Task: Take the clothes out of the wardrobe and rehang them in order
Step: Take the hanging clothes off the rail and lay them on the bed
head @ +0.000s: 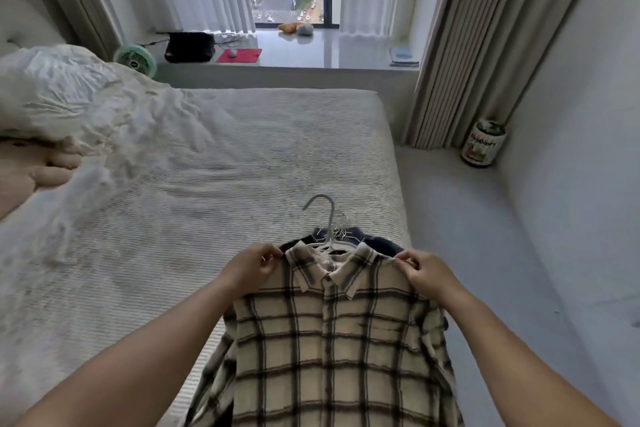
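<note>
A cream and black plaid shirt (332,340) lies face up on the near right part of the bed (207,166), on a white hanger (323,218) whose hook points toward the window. Dark garments (381,242) on more hangers lie under it, showing behind the collar. My left hand (251,269) pinches the shirt's left shoulder. My right hand (426,274) pinches the right shoulder. The wardrobe is out of view.
A crumpled white duvet (69,100) covers the bed's far left. A grey floor strip (485,236) runs along the right wall, with a canister (483,144) by the beige curtain (485,45). The windowsill (311,48) holds a fan (135,59), a black box and a red pad.
</note>
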